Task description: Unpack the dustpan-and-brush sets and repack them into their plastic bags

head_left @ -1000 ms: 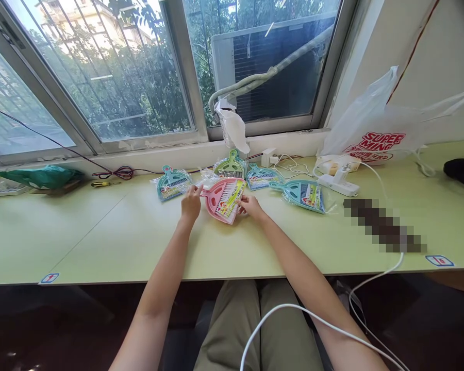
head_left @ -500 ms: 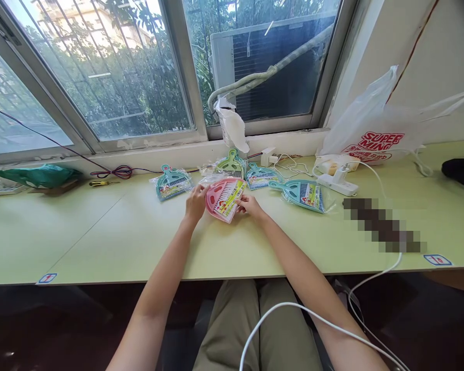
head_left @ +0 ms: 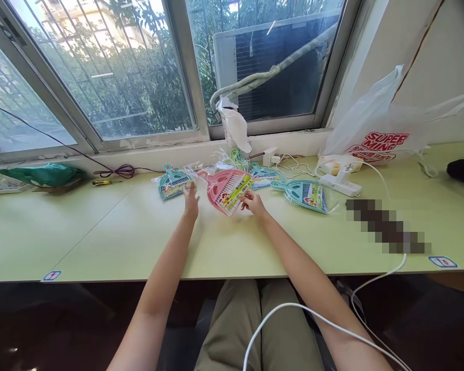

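Note:
A pink dustpan-and-brush set [head_left: 228, 189] in clear wrap, with a yellow-green label, is in front of me. My right hand [head_left: 252, 202] pinches its lower right edge. My left hand [head_left: 191, 201] is off the pink set, fingers stretched out, just left of it. Close by the left fingertips lies a wrapped teal set [head_left: 172, 184]. Partly hidden behind the pink set are a green set [head_left: 237, 159] and a blue-teal set [head_left: 263, 176]. Another wrapped teal set [head_left: 303, 195] lies to the right of my right hand.
A white power strip [head_left: 340, 185] with cables and a white plastic bag [head_left: 375, 134] stand at the right. A pixelated dark object [head_left: 386, 226] lies before them. On the left are a green bag [head_left: 46, 175], a screwdriver [head_left: 105, 182] and a coiled cable [head_left: 123, 171]. A white cable crosses my lap.
My left hand has let go of the pink set's handle side and moved slightly left, opening. The pink set has shifted a little up and right, still in my right hand.

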Motion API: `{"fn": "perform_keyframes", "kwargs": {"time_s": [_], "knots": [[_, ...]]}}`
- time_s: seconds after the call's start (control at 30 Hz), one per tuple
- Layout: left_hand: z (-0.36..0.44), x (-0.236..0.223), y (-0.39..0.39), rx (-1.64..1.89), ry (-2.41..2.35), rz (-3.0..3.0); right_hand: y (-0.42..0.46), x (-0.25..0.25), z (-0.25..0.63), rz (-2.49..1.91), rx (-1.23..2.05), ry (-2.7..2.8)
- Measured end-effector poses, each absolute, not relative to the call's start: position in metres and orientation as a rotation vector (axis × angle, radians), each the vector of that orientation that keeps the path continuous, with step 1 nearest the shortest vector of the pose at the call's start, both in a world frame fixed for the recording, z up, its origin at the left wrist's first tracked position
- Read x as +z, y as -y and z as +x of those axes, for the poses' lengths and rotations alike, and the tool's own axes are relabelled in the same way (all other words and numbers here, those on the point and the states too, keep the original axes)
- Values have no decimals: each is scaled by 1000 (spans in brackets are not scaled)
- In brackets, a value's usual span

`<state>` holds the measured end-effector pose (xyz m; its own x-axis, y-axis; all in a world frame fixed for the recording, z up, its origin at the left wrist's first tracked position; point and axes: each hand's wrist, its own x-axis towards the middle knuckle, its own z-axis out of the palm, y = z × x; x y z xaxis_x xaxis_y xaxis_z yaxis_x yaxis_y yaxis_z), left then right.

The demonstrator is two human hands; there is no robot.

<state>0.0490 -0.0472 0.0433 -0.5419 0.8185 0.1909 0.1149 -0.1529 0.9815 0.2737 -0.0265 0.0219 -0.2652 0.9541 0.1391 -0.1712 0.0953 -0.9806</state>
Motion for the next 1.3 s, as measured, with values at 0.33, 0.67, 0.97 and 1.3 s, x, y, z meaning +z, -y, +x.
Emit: {"fn": "perform_keyframes", "kwargs": {"time_s": [0.33,0.67,0.97,1.3], "knots": [[68,25,38,1595,-849,855,26,15,268,-877,1414,1360],[81,26,49,1330,-850,1068,23,17,275,-908,1390,1222],[79,28,52,1294,-886,1124,23,24,278,-979,1413,1292],[87,35,59,1308,-838,1162,25,28,283,-945,1451,1294]]}}
